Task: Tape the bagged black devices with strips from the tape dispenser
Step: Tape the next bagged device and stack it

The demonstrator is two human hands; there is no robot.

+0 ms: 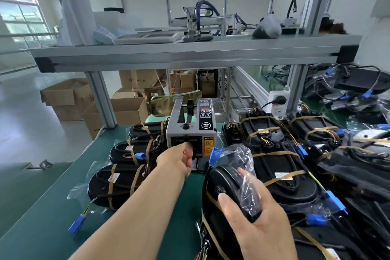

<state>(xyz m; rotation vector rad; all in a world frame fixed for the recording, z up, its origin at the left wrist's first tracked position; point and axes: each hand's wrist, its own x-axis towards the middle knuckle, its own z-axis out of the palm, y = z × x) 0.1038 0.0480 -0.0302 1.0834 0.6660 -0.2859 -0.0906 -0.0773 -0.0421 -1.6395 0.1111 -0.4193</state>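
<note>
Black oval device in a crinkled clear plastic bag was held up just right of centre, tilted, above the green table mat. Right hand gripped it from below and the side, thumb pressed on the black shell, fingers wrapped over the bag. One brown tape band already crossed its lower part. Blue plastic connector stuck out at its far end, just beside the grey box-shaped tape dispenser. Left hand was at the dispenser's front outlet, fingers curled there; could not tell whether a strip was pinched. Taped bagged devices were stacked left of the dispenser; a larger pile lay to its right. Brown cardboard boxes stood on the floor beyond.
</note>
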